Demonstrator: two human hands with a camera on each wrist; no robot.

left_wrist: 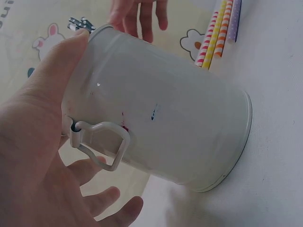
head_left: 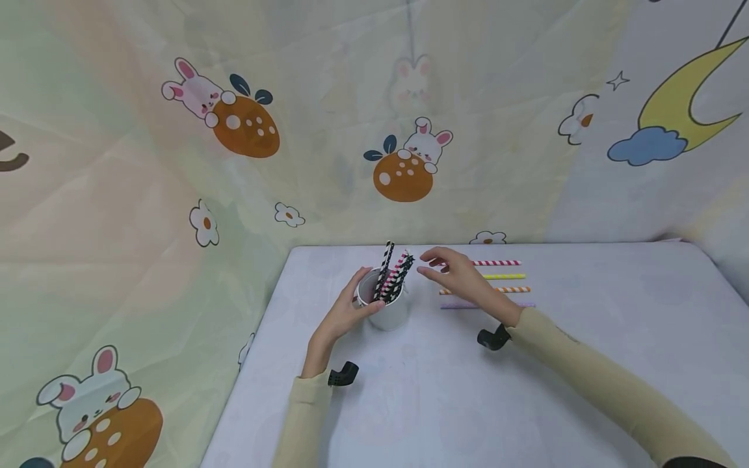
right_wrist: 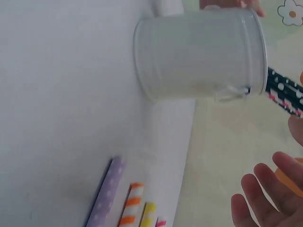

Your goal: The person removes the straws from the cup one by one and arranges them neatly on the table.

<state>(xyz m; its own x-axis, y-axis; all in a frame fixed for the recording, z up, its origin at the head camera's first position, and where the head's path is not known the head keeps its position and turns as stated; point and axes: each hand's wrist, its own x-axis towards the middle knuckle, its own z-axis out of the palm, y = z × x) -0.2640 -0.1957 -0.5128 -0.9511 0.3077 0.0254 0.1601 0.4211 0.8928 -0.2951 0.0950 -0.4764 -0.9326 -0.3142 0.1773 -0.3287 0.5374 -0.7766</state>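
A small white metal bucket [head_left: 391,318] stands upright on the table. My left hand [head_left: 339,316] grips it by the rim, with the thumb over the near edge and fingers around the left side. A looped handle [left_wrist: 127,146] on the bucket shows in the left wrist view. Several patterned paper straws [head_left: 395,278], black-and-white and pink-striped, lean inside it toward the right. My right hand [head_left: 462,278] hovers just right of the straw tops, its fingers loosely bent and apart, holding nothing. In the right wrist view its fingertips are near the dotted straws [right_wrist: 284,90].
Right of the bucket, straws lie in parallel rows: red-striped [head_left: 499,263], yellow [head_left: 508,277], orange-striped [head_left: 515,289] and purple dotted [head_left: 459,306]. A white cloth covers the table [head_left: 421,403]. Behind it hangs a backdrop [head_left: 328,149] printed with rabbits and flowers.
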